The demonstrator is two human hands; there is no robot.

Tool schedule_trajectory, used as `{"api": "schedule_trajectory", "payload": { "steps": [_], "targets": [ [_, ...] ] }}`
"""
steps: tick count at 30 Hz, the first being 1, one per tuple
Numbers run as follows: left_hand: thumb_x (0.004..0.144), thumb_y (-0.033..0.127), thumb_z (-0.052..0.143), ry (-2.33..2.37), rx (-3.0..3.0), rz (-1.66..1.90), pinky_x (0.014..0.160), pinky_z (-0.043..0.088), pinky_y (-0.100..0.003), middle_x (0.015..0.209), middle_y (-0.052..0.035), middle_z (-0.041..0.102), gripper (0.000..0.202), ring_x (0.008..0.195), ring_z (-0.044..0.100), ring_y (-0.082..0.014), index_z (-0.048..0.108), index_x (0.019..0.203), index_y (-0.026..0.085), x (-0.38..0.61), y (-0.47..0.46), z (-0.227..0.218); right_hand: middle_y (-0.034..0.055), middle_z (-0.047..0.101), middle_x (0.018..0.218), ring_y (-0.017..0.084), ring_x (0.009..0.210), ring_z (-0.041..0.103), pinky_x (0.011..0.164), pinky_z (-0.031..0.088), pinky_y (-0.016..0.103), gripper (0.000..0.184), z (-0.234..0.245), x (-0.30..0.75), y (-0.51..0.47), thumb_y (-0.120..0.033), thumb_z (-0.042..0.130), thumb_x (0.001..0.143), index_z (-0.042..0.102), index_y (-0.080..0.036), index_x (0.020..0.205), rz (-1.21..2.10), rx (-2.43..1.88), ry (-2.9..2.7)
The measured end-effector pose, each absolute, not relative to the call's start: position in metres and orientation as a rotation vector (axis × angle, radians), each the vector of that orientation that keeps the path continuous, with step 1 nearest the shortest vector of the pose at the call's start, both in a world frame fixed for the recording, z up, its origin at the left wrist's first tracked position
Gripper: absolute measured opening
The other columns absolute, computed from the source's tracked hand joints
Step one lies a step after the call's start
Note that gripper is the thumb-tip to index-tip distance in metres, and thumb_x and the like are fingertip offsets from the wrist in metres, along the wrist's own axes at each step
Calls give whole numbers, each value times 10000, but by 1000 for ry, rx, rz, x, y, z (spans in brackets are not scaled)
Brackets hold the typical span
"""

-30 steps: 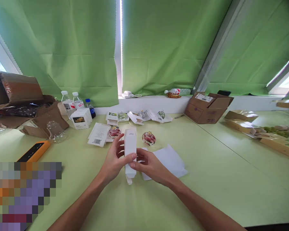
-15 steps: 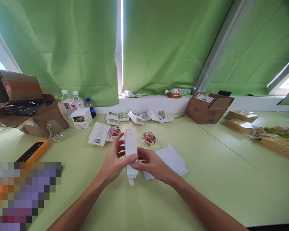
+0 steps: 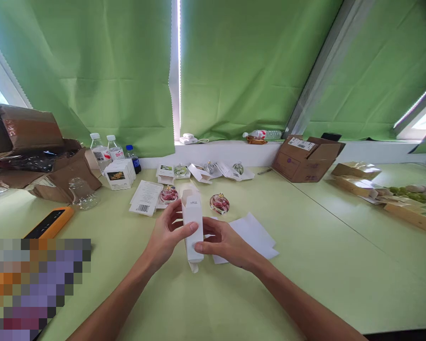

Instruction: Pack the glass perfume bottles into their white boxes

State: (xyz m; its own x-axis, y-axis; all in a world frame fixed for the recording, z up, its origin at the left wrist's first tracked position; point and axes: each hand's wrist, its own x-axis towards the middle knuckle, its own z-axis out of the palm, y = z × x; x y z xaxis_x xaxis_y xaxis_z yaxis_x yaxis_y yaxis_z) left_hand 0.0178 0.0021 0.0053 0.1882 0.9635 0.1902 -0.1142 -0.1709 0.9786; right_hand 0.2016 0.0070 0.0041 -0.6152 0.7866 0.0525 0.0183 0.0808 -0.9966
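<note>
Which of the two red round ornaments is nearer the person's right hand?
The red ornament right of the held white box, just beyond the right hand. The other red ornament sits left of that box, beside the barcoded carton.

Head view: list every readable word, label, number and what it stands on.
None is legible.
Held box: print too small.
Barcoded card: too small.
Picture box: too small.
Standing clear bottles: red lettering, blurred.
Blue-capped bottle: blurred.
Right carton: label, purple print, blurred.
Lying bottle: blurred.
</note>
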Motion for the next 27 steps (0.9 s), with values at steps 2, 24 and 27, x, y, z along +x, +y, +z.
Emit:
{"api": "schedule_trajectory", "payload": {
  "steps": [2, 24, 27],
  "targets": [
    [754, 354, 715, 908, 1391, 1243, 936, 468, -394, 1200, -100, 601, 644, 1092, 570, -259, 444, 1318, 205, 18, 2, 5, 80, 572, 1285, 255, 1089, 587, 923, 478, 427, 606, 4, 201, 7, -371, 721, 768, 503, -268, 1324, 1596, -763, -1763],
    [703, 393, 745, 1173, 1986, 1362, 981, 451, -385, 1342, -69, 499, 716, 1166, 528, -246, 405, 1320, 265, 21, -5, -2, 68, 622, 1205, 260, 1084, 593, 938, 482, 435, 584, 2, 206, 12, -311, 740, 748, 523, -261, 1288, 1476, -655, -1574],
    [700, 410, 743, 1247, 2082, 1413, 1015, 423, -410, 1368, -89, 472, 768, 1231, 473, -262, 365, 1350, 250, 20, -2, -7, 66, 645, 1161, 257, 1063, 603, 947, 475, 431, 528, 3, 206, 10, -310, 740, 747, 566, -250, 1242, 1467, -673, -1585]
  ]
}}
